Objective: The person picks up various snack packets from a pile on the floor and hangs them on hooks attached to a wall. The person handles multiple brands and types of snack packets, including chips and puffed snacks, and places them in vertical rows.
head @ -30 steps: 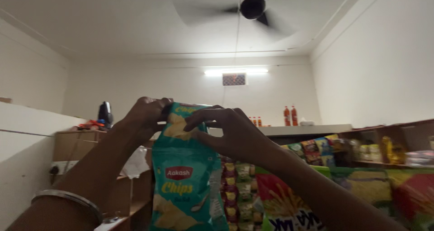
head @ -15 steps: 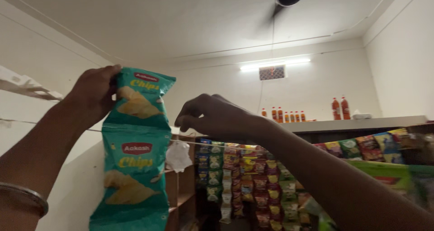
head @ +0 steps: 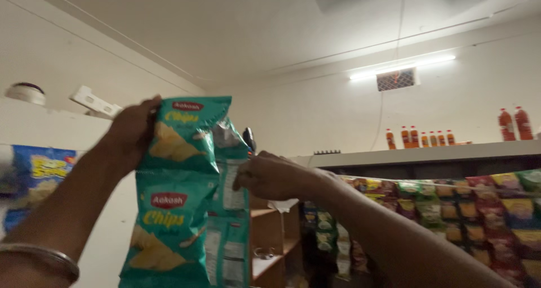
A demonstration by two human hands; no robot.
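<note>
Your left hand [head: 131, 133] is raised, its grip pinching the top edge of a teal chip-packet strip [head: 177, 192] that hangs down in front of you. Your right hand [head: 270, 176] touches the strip's folded-back packets [head: 230, 209]; whether its grip is closed on them, you cannot tell. A silver bangle [head: 42, 257] sits on your left wrist. Snack strips [head: 451, 203] hang at right below a shelf [head: 428, 153] of orange bottles [head: 420, 137].

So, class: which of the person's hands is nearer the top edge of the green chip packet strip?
Left. The left hand grips the green chip packet strip at its top corner; the right hand sits lower, beside its right side.
</note>
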